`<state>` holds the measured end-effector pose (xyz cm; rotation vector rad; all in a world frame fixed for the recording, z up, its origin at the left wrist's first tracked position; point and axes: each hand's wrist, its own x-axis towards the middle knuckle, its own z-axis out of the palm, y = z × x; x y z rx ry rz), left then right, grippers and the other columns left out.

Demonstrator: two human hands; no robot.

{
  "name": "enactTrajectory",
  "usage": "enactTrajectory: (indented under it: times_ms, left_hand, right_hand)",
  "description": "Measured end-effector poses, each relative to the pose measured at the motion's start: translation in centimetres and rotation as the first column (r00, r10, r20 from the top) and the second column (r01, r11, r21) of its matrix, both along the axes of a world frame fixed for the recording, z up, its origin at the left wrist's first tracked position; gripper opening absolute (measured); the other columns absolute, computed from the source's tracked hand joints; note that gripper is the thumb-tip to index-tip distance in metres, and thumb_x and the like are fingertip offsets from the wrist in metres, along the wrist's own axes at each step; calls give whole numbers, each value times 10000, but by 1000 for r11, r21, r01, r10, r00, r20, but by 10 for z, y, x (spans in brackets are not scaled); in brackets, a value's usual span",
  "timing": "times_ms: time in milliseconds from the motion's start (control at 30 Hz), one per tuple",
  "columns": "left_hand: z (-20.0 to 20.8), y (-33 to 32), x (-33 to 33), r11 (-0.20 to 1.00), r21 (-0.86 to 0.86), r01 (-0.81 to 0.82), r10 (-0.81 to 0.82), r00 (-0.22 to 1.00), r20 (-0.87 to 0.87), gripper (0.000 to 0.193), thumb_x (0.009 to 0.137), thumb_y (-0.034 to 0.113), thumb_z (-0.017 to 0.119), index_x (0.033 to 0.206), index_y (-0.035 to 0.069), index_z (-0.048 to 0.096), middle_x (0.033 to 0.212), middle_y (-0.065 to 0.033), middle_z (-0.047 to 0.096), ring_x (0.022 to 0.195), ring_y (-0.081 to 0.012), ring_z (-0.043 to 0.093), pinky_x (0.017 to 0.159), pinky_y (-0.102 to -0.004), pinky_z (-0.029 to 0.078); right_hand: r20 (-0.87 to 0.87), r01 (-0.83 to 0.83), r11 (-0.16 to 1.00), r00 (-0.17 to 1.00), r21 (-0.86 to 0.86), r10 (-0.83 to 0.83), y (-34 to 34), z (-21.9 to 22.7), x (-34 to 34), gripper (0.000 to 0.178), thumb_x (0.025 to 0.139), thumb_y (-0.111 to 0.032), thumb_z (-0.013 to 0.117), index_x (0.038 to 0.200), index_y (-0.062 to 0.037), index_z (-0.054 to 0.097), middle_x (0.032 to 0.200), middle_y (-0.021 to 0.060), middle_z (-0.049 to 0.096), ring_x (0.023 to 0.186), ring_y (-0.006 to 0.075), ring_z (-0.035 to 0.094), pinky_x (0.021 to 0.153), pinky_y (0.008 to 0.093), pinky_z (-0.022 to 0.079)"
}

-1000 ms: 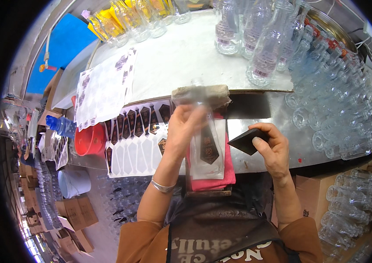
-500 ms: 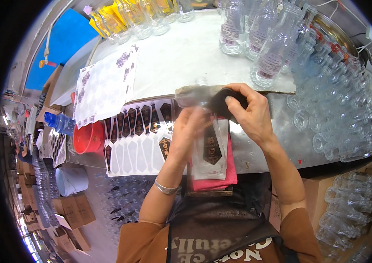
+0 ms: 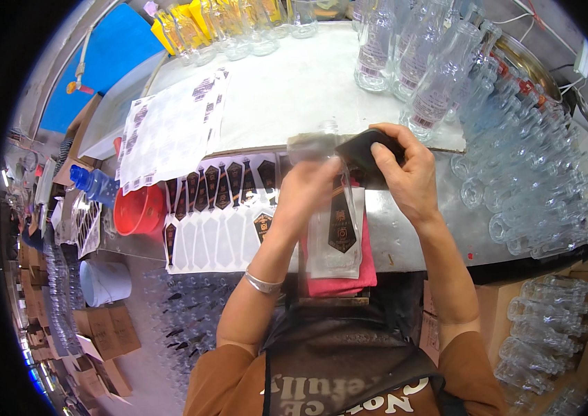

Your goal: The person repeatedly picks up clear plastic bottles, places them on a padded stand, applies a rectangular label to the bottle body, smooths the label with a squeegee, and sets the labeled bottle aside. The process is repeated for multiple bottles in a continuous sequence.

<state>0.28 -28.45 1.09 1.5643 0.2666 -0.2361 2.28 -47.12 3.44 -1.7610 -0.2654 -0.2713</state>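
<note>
A clear glass bottle (image 3: 314, 249) lies on its side in front of me, its neck pointing away. On its upper face is a black tie-shaped label (image 3: 341, 225) with orange print. My left hand (image 3: 305, 193) is over the bottle's neck end at the label's narrow top; its fingers are smeared by motion, so their grip is unclear. In my right hand (image 3: 408, 170), between thumb and fingers, is a flat black pad (image 3: 370, 151), held beside the neck. Beneath the bottle are a pink cloth (image 3: 369, 260) and a wooden support (image 3: 328, 301).
Left of the bottle lies a sheet of black tie labels (image 3: 221, 187), partly used. Beyond it are white label sheets (image 3: 169, 132), a red bucket (image 3: 139, 211) and a blue-capped jug (image 3: 93, 186). Labelled bottles (image 3: 432, 90) stand far right, near many stacked bottles (image 3: 536, 173).
The view has shifted slightly. My left hand stays at the neck end, still blurred, and the black pad in my right hand has tilted a little.
</note>
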Motion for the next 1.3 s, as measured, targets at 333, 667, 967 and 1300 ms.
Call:
enactTrajectory:
  times_ms: [333,667,967,1300]
  left_hand:
    - [-9,2,8,999,51,19,-21,999,30,528,971,423,686,1055,-87,581,783,-54,600,700,-96,634,728,-240,569]
    - [-12,23,-39,975,-202,-94,117,987,108,610,1019,484,578,1327,-39,524,1227,-165,658,1062,-211,693,867,-305,553]
    - [-8,43,-102,964,122,238,-266,902,341,1047,783,226,786,1614,31,179,1589,-215,351,1493,-325,333,1201,-472,298]
    - [-24,11,-118,824,566,-8,-358,767,533,1079,660,-7,836,1559,-35,241,1489,-276,434,1352,-418,487,1112,-454,424]
  right_hand:
    - [-187,-52,977,978,209,92,-11,-2,-29,259,963,-70,615,1197,30,658,1038,38,695,926,84,628,810,245,524]
    - [494,-2,841,809,-541,320,18,33,-13,300,808,16,674,1096,-62,705,1003,108,707,870,279,657,761,368,539]
    - [177,-262,837,906,-480,385,-1,28,-36,266,781,30,672,1031,-57,705,975,137,719,891,277,685,822,369,547]
    - [38,-414,876,899,-246,435,-19,8,-70,235,792,18,671,1022,-8,711,1010,115,714,869,221,689,810,316,547]
